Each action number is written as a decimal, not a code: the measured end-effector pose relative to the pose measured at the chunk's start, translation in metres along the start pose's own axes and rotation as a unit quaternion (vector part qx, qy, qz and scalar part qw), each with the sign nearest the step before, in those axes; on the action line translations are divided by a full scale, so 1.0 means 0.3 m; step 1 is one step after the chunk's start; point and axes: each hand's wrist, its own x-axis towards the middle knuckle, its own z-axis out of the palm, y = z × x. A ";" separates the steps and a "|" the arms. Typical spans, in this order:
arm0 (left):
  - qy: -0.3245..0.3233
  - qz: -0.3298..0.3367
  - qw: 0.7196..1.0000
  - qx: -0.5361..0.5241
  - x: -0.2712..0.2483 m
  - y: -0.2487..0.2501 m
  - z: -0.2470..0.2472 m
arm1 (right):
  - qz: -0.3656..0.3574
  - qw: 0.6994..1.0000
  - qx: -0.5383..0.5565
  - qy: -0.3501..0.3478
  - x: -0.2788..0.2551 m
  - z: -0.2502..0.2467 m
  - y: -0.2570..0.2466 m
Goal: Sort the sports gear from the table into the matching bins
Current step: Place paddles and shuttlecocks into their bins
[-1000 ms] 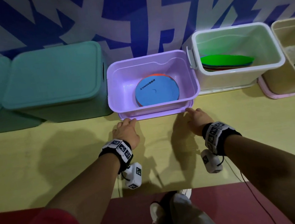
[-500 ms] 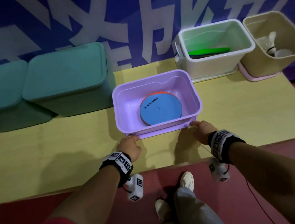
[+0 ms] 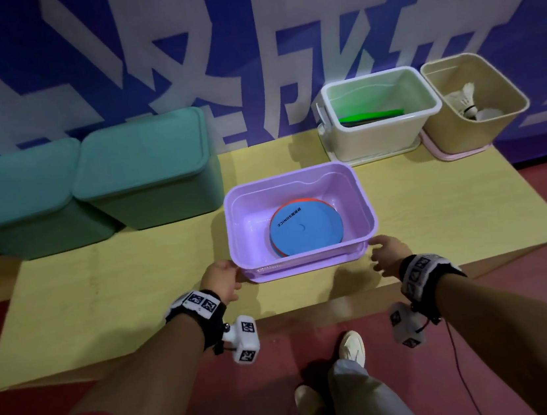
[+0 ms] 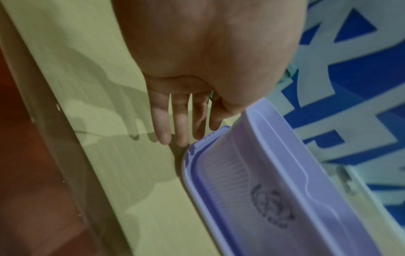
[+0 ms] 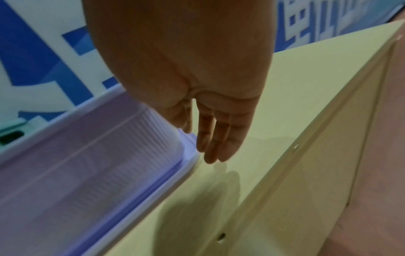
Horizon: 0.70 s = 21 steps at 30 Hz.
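A purple bin [image 3: 296, 177] sits on the yellow table [image 3: 138, 293], near its front edge, on a purple lid. Inside lies a blue disc [image 3: 305, 229] on top of an orange one. My left hand [image 3: 222, 280] is at the bin's near left corner, its straight fingers [image 4: 181, 128] beside the lid [image 4: 274, 199]. My right hand [image 3: 386, 252] is at the near right corner, fingers [image 5: 214, 145] straight and close to the lid's corner [image 5: 188, 155]. Neither hand holds anything.
Two teal lidded bins [image 3: 143, 168] stand at the back left. A white bin [image 3: 380, 108] with green flat pieces and a beige bin [image 3: 473, 103] with shuttlecocks stand at the back right. A blue and white banner hangs behind. Red floor and my shoes lie below.
The purple bin has come from the back row toward the table's front edge with both hands at its near corners. The view has drawn back from the table.
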 end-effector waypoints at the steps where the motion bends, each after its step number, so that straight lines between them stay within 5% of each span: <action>1: -0.008 -0.018 0.998 -0.055 -0.013 0.023 -0.014 | 0.010 0.997 0.074 0.025 -0.005 -0.012 -0.017; 6: -0.070 -0.038 0.992 -0.097 -0.054 0.091 -0.026 | -0.006 0.961 0.274 0.017 -0.070 -0.057 -0.122; 11: -0.093 -0.046 0.987 -0.123 -0.051 0.104 0.012 | -0.012 0.963 0.268 0.019 -0.079 -0.043 -0.166; 21: -0.010 0.002 0.979 -0.204 -0.004 0.212 0.015 | -0.017 0.948 0.313 0.057 -0.045 -0.055 -0.204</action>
